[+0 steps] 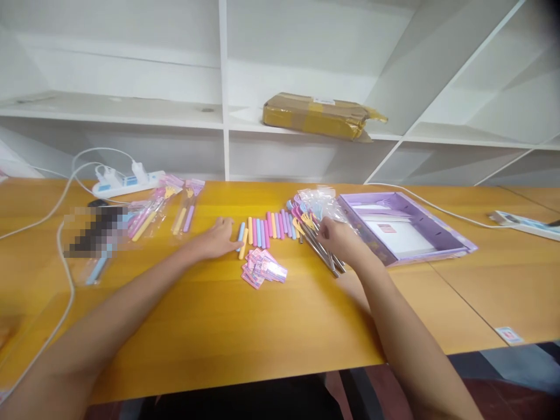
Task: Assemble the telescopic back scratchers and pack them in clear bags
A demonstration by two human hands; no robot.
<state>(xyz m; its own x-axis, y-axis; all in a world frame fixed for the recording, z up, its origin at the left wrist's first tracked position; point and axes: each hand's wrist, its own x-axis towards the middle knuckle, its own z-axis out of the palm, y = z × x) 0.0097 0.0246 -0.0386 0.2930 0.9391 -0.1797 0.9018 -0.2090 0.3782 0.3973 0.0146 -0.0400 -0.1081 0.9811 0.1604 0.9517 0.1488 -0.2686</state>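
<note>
left hand (219,238): flat on tabletop (262,326), fingers spread, tips touching left end of pastel sticks (266,227)
right hand (336,240): closed round bundle of forks (317,242); just left of purple box (405,230)
pink cards (263,269): near side of sticks

1. The table (271,338) lies bare in front of the card stack (263,269): open passage.
2. Behind the stack, a row of sticks (266,228) blocks.
3. Right of the stack: a fork bundle (317,233), then a purple box (402,228).
4. Left: packets (161,207) and a cable (65,274).
</note>
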